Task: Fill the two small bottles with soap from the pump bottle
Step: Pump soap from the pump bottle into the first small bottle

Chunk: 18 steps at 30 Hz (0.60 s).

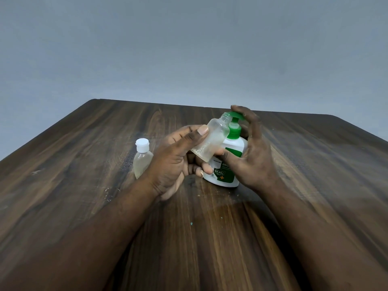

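The uncapped small bottle (212, 139), clear plastic with a little frothy liquid at its lower end, is held above the middle of the desk (84, 185). It is tilted so that its threaded mouth points up and to the right, right at the green spout of the pump bottle (225, 175). The left hand (174, 162) grips it, with the thumb lying along its upper side and the fingers (207, 169) curled underneath.

The white pump bottle, which has a green label, stands upright on the desk just behind and to the right. The right hand (256, 156) wraps it from the right, its fingers curved over the green pump head and its thumb against the label.

The second small bottle (142, 158) stands upright just left of the left wrist. It has a white flip cap on and holds pale liquid.

A plain grey wall (189, 49) rises beyond the desk's far edge.
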Each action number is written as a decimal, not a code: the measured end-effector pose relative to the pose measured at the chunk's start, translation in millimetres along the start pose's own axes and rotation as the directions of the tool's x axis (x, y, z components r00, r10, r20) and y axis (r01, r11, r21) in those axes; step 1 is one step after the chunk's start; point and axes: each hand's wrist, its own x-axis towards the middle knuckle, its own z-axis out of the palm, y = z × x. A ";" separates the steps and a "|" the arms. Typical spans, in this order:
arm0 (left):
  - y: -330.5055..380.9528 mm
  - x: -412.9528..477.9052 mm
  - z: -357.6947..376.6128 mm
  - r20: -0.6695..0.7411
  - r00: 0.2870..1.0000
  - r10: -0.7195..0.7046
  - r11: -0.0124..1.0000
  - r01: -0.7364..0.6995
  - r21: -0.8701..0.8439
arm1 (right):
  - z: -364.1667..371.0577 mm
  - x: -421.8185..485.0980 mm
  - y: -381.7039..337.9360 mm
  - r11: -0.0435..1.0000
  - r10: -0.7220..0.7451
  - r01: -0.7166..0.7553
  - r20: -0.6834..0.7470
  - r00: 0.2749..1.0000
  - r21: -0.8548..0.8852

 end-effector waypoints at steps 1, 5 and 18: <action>-0.3 -0.3 0.0 0.003 1.000 0.003 1.000 -0.003 0.006 | 0.5 0.0 1.1 1.000 0.004 -0.004 -0.004 1.000 -0.004; -0.2 -1.5 0.2 0.008 1.000 -0.001 1.000 0.001 0.009 | 0.9 -0.8 4.1 1.000 0.006 -0.006 -0.011 1.000 -0.014; 1.3 -0.3 1.8 0.003 1.000 0.015 1.000 -0.015 -0.006 | 0.6 0.5 2.3 1.000 -0.022 0.022 -0.012 1.000 0.002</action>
